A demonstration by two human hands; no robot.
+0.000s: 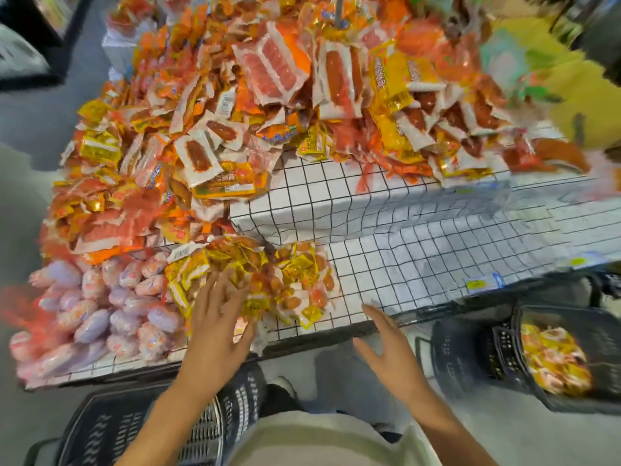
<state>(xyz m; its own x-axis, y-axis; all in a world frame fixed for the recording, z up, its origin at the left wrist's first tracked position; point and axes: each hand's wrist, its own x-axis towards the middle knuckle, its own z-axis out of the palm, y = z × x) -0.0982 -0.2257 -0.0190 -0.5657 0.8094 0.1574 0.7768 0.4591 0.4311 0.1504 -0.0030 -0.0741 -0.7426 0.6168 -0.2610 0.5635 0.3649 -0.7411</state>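
Yellow foil and clear plastic wrap a heap of small packets (268,280), each holding a short orange-brown sausage. The heap lies on the lower tier of a white wire-grid display (420,250), near its front edge. Its long axis runs left to right along the tier. The single packets follow no common direction: they lie flat, tilted and overlapping.

The left hand (218,317) reaches forward from the near side, palm down, fingers straight and spread. They point away from the person and slightly to the right, onto the near left part of the heap. Motion blur hides whether the fingertips press on the packets or hover just above them. It holds nothing.

The right hand (389,344) hangs over the front rim of the display, to the right of the heap and apart from it. It is open, with relaxed fingers pointing up and left, the thumb held wide, and nothing in its grasp.

Just left of the heap, plump pink and lilac sausage packs (100,314) fill the same tier. Behind, on the raised upper tier, a large mound of orange, white and yellow packets (235,112) climbs away from the viewer.

On the floor to the right, a black plastic basket (470,358) lies tipped, holding more yellow packets (554,358). A second black basket (111,428) stands below the left forearm.
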